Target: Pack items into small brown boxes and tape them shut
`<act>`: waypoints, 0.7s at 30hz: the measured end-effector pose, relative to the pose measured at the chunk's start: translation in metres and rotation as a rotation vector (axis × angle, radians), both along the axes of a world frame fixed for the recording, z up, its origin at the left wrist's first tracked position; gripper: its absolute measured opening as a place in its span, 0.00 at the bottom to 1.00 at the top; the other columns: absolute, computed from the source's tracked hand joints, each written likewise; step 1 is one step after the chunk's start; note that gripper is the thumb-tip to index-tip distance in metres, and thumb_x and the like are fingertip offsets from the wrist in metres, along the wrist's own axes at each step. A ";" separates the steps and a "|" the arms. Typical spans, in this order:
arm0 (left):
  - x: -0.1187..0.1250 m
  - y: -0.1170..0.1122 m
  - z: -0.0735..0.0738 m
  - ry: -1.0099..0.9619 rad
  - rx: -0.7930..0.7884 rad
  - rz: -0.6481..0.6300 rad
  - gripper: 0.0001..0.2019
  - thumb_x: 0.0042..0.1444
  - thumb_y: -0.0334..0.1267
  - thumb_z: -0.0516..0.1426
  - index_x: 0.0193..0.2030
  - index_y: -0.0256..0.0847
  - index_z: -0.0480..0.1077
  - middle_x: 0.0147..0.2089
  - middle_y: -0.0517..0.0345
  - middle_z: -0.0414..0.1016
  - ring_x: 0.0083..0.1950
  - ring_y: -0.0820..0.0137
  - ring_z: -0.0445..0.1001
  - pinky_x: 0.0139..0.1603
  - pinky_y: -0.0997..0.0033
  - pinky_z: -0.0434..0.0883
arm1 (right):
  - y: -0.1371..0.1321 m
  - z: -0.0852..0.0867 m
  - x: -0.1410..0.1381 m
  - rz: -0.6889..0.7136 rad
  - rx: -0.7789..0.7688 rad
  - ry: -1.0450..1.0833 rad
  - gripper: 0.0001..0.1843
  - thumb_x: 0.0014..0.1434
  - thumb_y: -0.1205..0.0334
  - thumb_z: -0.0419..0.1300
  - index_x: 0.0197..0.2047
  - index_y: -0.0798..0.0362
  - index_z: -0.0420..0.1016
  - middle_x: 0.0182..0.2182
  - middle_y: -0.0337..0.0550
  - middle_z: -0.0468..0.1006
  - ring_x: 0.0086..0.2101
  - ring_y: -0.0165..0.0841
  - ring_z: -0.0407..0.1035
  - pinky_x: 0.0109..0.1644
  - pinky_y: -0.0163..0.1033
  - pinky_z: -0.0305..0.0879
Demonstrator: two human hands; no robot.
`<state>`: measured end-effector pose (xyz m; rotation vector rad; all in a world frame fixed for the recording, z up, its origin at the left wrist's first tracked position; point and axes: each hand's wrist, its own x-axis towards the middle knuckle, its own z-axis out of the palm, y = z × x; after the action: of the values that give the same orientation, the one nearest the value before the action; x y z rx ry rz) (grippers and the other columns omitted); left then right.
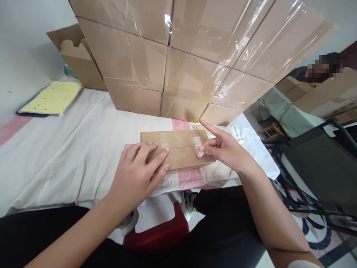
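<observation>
Steadying cardboard box (180, 157) at frame centre with left hand (139, 163), grip apart, seemingly for pressing clear tape strip (196, 141) with right hand (225, 149), cannot tell whether pinching.

Carton (178, 160): matt cardboard, glossy tape (196, 141). Twelve o'clock, stacked boxes (139, 56): cardboard under shiny plastic. Nine o'clock, tablecloth (61, 156): matt fabric.

Soft, even light is brightening the pale cloth (92, 149), while white glare is streaking the clear film (206, 48) at top — wide-angle distortion is stretching the frame's edges, and coarse pixels are partly masking a person (325, 69), upper right.
</observation>
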<state>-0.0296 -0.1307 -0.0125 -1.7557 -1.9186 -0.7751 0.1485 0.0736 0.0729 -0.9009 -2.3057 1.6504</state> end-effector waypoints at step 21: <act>0.002 -0.002 -0.003 -0.009 -0.031 0.011 0.16 0.68 0.39 0.57 0.59 0.40 0.76 0.57 0.40 0.73 0.57 0.47 0.71 0.54 0.45 0.72 | -0.010 -0.001 -0.018 -0.168 0.176 -0.196 0.43 0.63 0.65 0.63 0.78 0.58 0.53 0.27 0.41 0.83 0.19 0.27 0.56 0.22 0.34 0.50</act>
<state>-0.0277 -0.1327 -0.0154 -1.7613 -1.9538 -0.7545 0.1308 0.0640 0.0722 -1.2256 -2.3763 1.3224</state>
